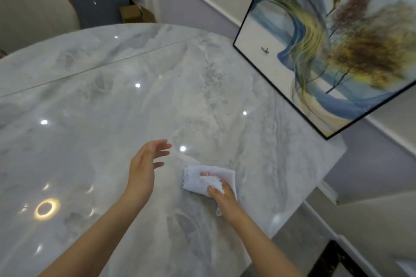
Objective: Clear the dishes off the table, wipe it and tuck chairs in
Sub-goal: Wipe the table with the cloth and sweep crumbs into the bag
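A glossy grey marble table (112,96) fills most of the view, with no dishes in sight on it. A white paper towel (198,175), folded and crumpled, lies on the tabletop near its right side. My right hand (221,198) grips the towel, fingers curled into its folds, and holds it down on the marble. My left hand (146,164) hovers above the table just left of the towel, fingers straight and spread, holding nothing. A few small yellowish specks (227,114) lie on the surface farther away.
A large framed painting (326,51) hangs on the wall at the right, close to the table's right edge (315,186). A beige upholstered chair back (33,2) stands at the far left. A cardboard box (132,13) sits on the floor beyond the table.
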Demonstrator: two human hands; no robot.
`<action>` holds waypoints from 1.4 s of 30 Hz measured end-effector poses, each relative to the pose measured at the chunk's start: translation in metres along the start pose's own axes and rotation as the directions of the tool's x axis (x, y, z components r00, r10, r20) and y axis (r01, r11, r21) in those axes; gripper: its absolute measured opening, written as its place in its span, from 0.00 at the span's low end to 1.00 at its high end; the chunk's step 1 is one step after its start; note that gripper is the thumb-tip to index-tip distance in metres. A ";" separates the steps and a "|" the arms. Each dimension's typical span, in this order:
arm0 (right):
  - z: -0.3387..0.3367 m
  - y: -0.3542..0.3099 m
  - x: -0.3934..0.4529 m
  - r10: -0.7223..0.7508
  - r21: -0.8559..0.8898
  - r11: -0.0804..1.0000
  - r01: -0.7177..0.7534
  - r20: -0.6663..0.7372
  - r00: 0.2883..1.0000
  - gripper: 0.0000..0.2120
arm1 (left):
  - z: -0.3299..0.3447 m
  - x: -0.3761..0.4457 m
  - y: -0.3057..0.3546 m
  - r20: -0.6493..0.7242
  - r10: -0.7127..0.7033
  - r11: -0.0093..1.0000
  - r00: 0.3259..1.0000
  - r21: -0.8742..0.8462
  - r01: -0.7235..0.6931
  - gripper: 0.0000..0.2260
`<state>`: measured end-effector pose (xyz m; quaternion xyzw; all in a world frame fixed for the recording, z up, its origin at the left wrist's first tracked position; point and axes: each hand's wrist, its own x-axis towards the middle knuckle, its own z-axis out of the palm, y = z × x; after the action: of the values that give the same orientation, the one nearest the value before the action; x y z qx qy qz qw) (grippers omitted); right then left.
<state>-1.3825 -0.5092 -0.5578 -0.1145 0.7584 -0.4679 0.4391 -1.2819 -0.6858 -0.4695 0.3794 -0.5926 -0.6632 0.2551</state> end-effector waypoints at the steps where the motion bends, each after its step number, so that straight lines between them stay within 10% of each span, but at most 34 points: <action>1: 0.003 -0.003 -0.008 0.064 0.034 0.997 -0.064 -0.005 0.998 0.28 | -0.003 -0.004 0.000 0.004 -0.011 1.000 1.000 -0.002 0.011 0.17; 4: -0.002 -0.013 -0.018 0.272 0.286 0.929 -0.233 -0.105 0.956 0.32 | -0.010 -0.014 0.001 0.045 -0.013 1.000 0.999 0.011 0.013 0.17; 8: -0.034 -0.025 -0.024 0.334 0.761 0.647 -0.042 -0.234 0.913 0.22 | -0.008 -0.019 0.004 0.090 -0.014 1.000 0.996 0.004 0.014 0.17; 15: -0.125 -0.041 -0.032 0.298 0.832 0.451 0.322 -0.481 0.825 0.12 | 0.037 -0.010 0.009 0.149 -0.039 0.999 0.988 0.003 0.039 0.24; 24: -0.221 -0.040 0.006 0.421 0.575 0.691 0.438 -0.813 0.401 0.17 | 0.124 0.037 0.002 0.184 -0.072 0.996 0.980 0.066 0.061 0.15; 32: -0.228 -0.010 0.089 0.225 0.266 0.963 0.045 -0.885 0.408 0.27 | 0.148 0.084 -0.021 0.185 -0.058 0.993 0.981 0.111 0.037 0.16; 42: -0.264 -0.026 0.152 0.057 0.085 0.996 0.033 -0.862 0.504 0.21 | 0.142 0.116 -0.050 0.192 -0.062 0.991 0.979 0.127 0.037 0.24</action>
<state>-1.6822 -0.4507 -0.5750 0.1589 0.8551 -0.4935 0.0109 -1.4578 -0.6847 -0.5399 0.3419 -0.6449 -0.6657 0.1550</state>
